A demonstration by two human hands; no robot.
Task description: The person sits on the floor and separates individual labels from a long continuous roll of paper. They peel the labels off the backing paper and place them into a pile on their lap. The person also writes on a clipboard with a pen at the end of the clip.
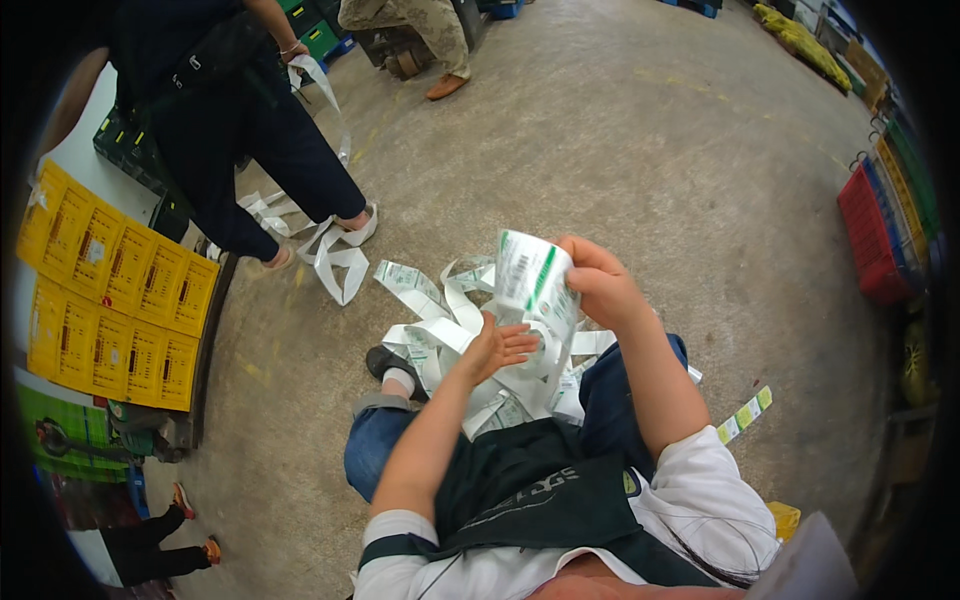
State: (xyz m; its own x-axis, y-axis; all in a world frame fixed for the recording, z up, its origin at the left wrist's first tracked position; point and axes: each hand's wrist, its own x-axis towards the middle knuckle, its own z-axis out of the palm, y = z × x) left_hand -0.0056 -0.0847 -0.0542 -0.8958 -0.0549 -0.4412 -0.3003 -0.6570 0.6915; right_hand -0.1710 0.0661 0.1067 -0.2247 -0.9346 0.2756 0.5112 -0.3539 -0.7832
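A strip of printed labels [534, 276], white with green bands and writing, is pinched at its upper right edge by my right hand [604, 285]. The strip bends downward in a broad loop in front of me. My left hand [496, 349] has its fingers apart and holds nothing. It is just left of the hanging strip; whether it touches it, I cannot tell. Below both hands, a tangled heap of label strip [435, 330] lies on the floor between my legs. My dark apron [517, 487] hides part of the heap's near side.
Ahead on the left, a person holds a white strip [330, 101] trailing to the floor [750, 187]. Stacked yellow crates [112, 292] stand at left, red and other coloured crates [874, 232] at right. Another person's shoe [448, 86] is near a wheeled machine [405, 64].
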